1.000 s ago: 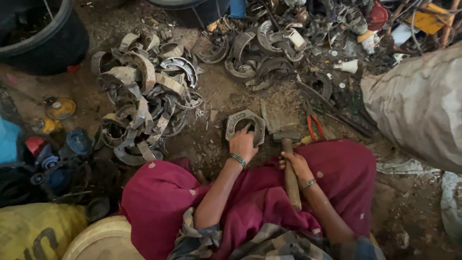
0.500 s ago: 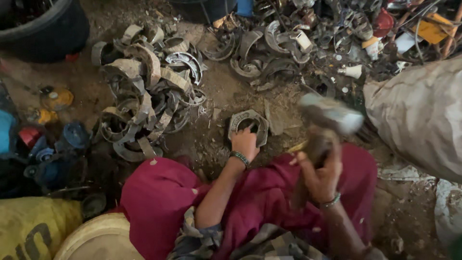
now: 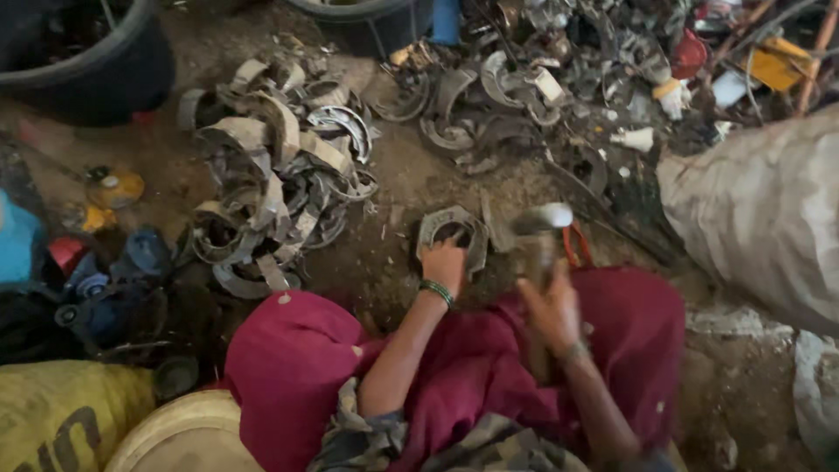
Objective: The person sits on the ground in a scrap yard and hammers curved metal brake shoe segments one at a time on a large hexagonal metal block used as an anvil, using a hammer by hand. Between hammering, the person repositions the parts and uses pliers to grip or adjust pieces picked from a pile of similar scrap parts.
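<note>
Curved metal piece (image 3: pixel 453 234) lies on dirt floor (image 3: pixel 398 188) at frame ctr, just ahead of the knees; rusty, arc-shaped w/ a dark opening in the middle. L hand (image 3: pixel 444 265) pins its near edge, fingers curled down over the rim, green bangle (image 3: pixel 436 292) at wrist. R hand (image 3: pixel 549 308) wrapped tight round a hammer (image 3: pixel 536 238), head pale and motion-blurred at approx 3 o'clock of the piece, just beside it, not clearly touching. Progress (judgement): piece looks whole, no split or separated lining visible, so this one reads as mid-work; blur too strong to tell contact. Pile of similar curved pieces (image 3: pixel 275 188) at 9–10 o'clock of it, near; whether worked or waiting, cannot tell. Second, looser scrap heap (image 3: pixel 524 87) at 12–1 o'clock, mixed w/ bits of white plastic and a red fragment. Orange-handled tool (image 3: pixel 575 245) at 3 o'clock, partly hidden behind hammer. Red-maroon cloth (image 3: pixel 629 341) covers lap, at 6 o'clock. Packages etc.: big pale woven sack (image 3: pixel 769 218) at 3 o'clock, well apart, bulging, no marking legible. Yellow sack (image 3: pixel 61 419) w/ dark lettering at 8 o'clock, frame corner. Round yellow tin lid (image 3: pixel 114 186) w/ pale ctr label at 9 o'clock, far side of pile. Yellow flat carton-like item (image 3: pixel 778 65) at 1–2 o'clock, top edge. Blue containers (image 3: pixel 105 280) and a red cap at 9 o'clock. Black tub (image 3: pixel 105 70) at 10–11 o'clock. No signs seen.
</note>
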